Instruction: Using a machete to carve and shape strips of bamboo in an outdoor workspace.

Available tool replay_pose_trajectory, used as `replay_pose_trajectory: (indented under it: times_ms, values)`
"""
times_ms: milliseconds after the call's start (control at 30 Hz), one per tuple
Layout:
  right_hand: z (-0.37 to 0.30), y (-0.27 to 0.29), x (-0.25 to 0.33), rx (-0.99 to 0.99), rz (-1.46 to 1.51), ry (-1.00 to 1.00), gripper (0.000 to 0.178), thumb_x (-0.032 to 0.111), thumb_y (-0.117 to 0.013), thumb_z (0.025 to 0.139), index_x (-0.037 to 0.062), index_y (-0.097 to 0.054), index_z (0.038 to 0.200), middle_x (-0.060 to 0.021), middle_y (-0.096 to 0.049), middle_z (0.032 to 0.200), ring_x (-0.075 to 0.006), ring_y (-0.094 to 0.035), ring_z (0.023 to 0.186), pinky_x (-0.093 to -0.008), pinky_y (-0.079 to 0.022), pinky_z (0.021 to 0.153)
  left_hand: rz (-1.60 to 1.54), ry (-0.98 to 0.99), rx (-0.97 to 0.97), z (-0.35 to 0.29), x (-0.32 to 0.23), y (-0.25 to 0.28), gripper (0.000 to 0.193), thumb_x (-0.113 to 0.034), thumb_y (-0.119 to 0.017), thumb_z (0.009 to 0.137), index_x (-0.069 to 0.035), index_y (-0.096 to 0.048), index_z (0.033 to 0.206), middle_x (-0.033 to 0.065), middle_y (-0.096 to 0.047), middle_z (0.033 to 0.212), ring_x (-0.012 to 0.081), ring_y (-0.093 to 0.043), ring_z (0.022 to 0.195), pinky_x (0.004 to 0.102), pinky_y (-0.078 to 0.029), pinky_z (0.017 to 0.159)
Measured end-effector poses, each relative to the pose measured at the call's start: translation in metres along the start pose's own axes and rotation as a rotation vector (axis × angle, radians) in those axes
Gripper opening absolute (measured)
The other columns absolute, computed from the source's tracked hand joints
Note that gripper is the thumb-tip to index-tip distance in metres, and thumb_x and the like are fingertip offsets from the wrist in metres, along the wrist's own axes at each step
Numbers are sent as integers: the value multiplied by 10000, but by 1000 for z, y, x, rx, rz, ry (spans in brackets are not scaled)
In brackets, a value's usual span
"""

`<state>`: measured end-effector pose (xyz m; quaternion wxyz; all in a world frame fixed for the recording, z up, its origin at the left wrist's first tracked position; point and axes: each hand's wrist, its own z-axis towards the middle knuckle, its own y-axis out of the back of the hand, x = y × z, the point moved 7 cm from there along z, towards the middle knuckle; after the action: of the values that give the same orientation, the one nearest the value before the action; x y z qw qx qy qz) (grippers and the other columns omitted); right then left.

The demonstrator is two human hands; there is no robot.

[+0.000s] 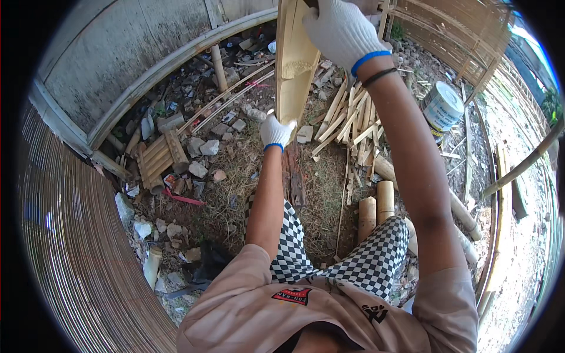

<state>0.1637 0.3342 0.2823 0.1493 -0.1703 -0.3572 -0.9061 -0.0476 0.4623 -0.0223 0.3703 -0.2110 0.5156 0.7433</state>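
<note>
A length of split bamboo, pale and hollow on its inner side, stands upright in front of me and runs past the top edge of the view. My left hand, in a white knitted glove with a blue cuff, is closed round its lower end. Up at the bamboo's top right, my right hand, gloved the same way, is closed too. A dark bit of something shows beside its fingers, but the top edge cuts it off. Below the bamboo lies a dark, rough piece of wood on the ground.
Split bamboo strips lie heaped right of the bamboo. Cut bamboo tubes rest near my right knee. A white and blue can stands farther right. Rubble and a small bamboo bundle lie left, before a grey wall.
</note>
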Motion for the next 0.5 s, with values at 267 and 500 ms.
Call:
replay_pose_trajectory:
  times_ms: [267,500]
  values:
    - [-60,47,60,-136,-314,213,325,303,-555,941,1,-627,1037,-269,-708,826,-429,-716,822,-519,-586,730,-381,-173,-189,-29,-54,-55,249,-234,-748,887,-53,-734,1056,166,-751,915,348,-728,846,412,-565,746]
    - [-47,162,123,-136,-348,165,392,298,-535,965,-69,-653,1041,-257,-674,759,-412,-710,777,-442,-581,734,-214,-753,-556,-8,-251,127,212,-263,-709,920,-52,-710,916,172,-703,741,366,-698,688,393,-568,629]
